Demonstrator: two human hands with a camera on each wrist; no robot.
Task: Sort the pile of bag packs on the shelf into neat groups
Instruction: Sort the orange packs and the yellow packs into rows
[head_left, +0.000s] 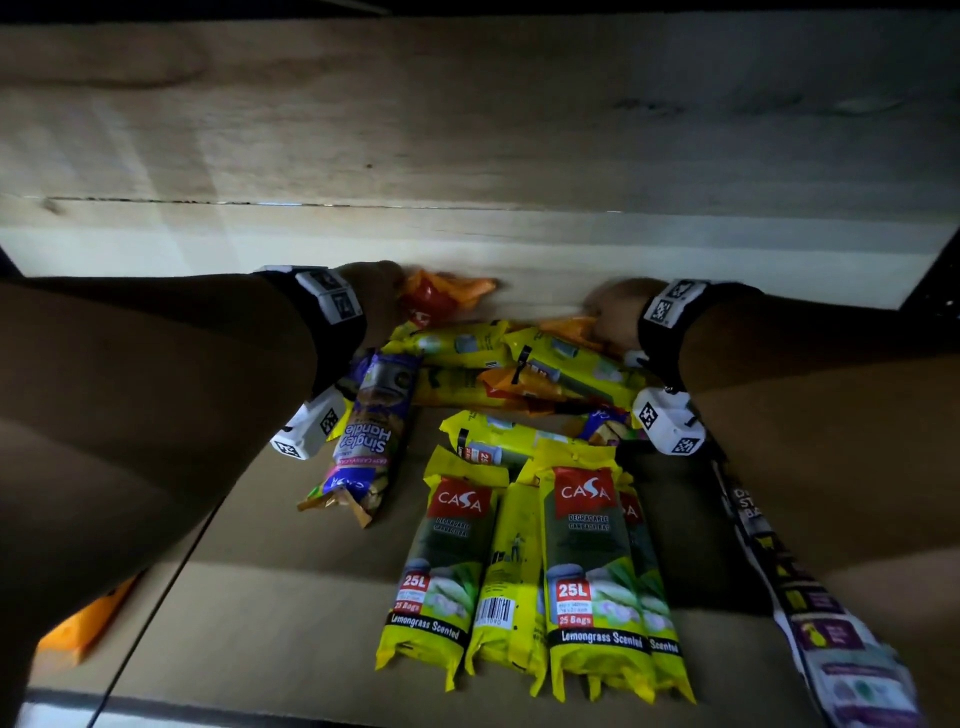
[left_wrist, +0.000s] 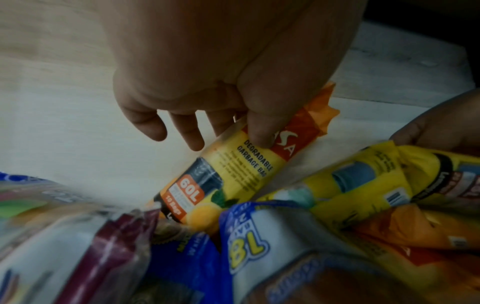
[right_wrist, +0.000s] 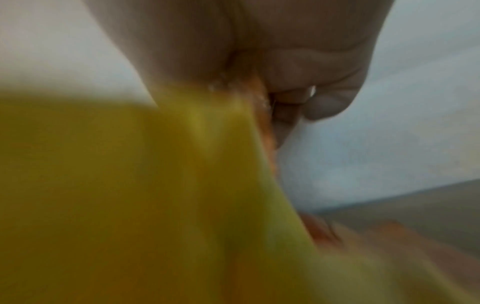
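**Both hands deep in the pile at the back of the shelf**

We see the left hand (left_wrist: 233, 67) at the rear of the wooden shelf (head_left: 270, 613), thumb and fingers curled round the top of an orange-and-yellow 60L pack (left_wrist: 233, 174), which stands tilted against the back panel (head_left: 467, 130). Our right hand (right_wrist: 298, 61) pinches the edge of a yellow pack (right_wrist: 130, 195); an orange wrapper shows between the fingers, though the wrist view is too blurred for more.

Between the hands lies the unsorted pile (head_left: 519, 374): yellow and orange packs crossing one another. A purple "Single Handle" pack (head_left: 366, 441) lies just beside the left wrist.

Nearer us, four yellow Lemongrass packs (head_left: 530, 577) lie side by side, lengthwise, touching. A purple-and-white pack (head_left: 810, 613) lies along the right edge. An orange pack (head_left: 83, 623) shows at far left, partly hidden by the arm.
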